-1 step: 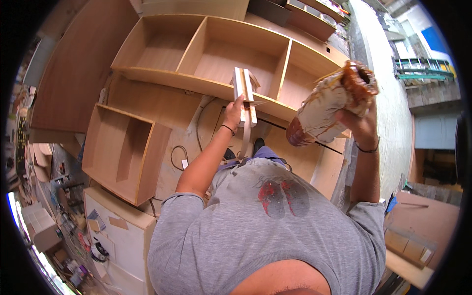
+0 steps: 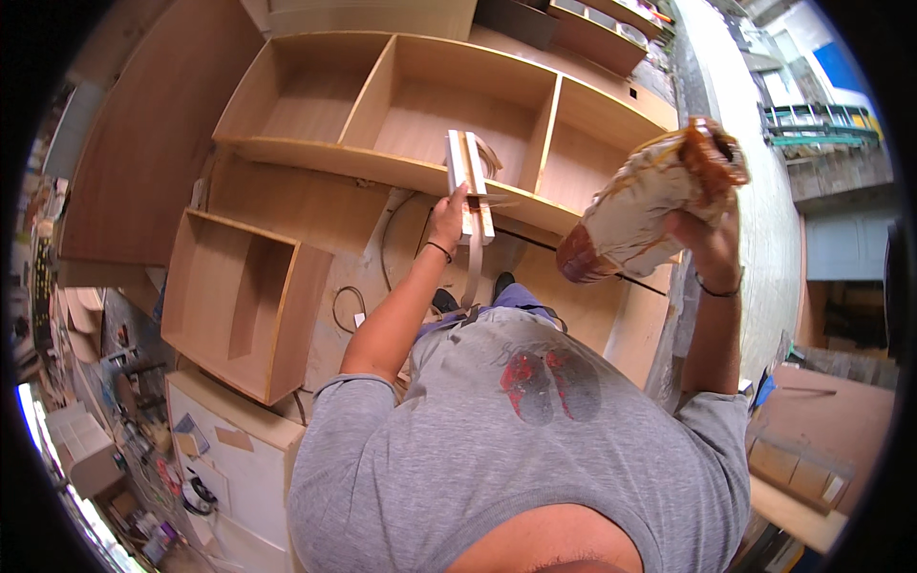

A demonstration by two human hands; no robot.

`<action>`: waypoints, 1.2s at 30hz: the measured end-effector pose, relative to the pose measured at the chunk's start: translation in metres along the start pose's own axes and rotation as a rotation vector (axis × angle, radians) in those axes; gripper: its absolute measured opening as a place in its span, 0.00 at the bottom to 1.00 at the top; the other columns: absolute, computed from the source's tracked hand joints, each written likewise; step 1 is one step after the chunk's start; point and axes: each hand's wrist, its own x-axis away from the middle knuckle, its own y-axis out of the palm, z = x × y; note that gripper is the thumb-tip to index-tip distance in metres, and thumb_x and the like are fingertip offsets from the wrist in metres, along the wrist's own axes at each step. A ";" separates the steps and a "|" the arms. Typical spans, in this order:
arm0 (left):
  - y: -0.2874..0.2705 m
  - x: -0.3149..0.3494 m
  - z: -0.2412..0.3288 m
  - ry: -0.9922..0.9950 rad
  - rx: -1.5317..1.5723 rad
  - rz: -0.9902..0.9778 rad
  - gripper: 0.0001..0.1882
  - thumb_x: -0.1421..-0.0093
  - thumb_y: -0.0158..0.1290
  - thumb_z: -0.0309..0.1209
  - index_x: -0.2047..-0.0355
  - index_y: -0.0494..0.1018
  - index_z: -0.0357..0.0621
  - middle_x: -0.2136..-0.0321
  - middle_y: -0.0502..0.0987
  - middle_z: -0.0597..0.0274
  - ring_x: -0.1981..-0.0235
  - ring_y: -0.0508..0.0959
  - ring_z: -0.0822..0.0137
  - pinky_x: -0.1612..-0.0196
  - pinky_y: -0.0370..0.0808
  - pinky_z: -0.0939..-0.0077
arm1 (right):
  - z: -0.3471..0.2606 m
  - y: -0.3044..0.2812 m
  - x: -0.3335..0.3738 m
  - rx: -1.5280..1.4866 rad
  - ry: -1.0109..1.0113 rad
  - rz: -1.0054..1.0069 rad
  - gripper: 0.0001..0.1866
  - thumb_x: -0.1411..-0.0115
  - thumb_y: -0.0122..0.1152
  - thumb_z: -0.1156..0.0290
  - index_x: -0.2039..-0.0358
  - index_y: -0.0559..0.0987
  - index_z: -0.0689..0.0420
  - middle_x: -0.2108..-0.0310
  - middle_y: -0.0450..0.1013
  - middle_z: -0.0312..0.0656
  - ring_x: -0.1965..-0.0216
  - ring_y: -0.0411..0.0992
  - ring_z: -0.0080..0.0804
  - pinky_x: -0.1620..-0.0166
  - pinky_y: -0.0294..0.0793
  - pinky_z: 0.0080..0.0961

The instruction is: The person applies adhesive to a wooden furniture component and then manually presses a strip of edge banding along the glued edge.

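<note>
The left hand (image 2: pixel 446 218) is closed around the lower part of a pale wooden block (image 2: pixel 469 186), a narrow piece made of two slats side by side, held upright over the front edge of a shelf unit (image 2: pixel 401 172); a thin strip of edge banding (image 2: pixel 475 258) hangs loose from the block down toward the person's legs, and another curl of it shows just behind the block's top. The right hand (image 2: pixel 705 239) is raised and grips a bulky bundle (image 2: pixel 650 201) of pale wrapped material streaked with orange and dark red, holding it from below with the fingers curled under; the bundle tilts, its dark red end lowest, above the right compartment of the shelf unit.

The likeliest trouble, as I judge it, is the loose strip; it dangles free, so it could snag on the shelf edge or kink if the block is shifted quickly. The bundle looks heavy for one hand and sits tilted; a slackened grip could let it slide out and drop onto the shelf unit or the floor. A dark cable (image 2: pixel 387 253) loops across the floor beside the feet; a step back could catch it. A separate wooden box (image 2: pixel 244 306) lies to the left, near the legs, and could be knocked.
</note>
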 end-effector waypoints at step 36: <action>0.084 0.058 -0.053 -0.376 -0.451 0.099 0.25 0.44 0.51 0.54 0.57 0.69 0.49 0.72 0.75 0.65 0.75 0.77 0.69 0.74 0.78 0.73 | 0.662 0.045 0.466 0.169 1.060 1.140 0.48 0.64 0.73 0.76 0.42 0.57 0.59 0.48 0.64 0.49 0.45 0.63 0.44 0.43 0.64 0.31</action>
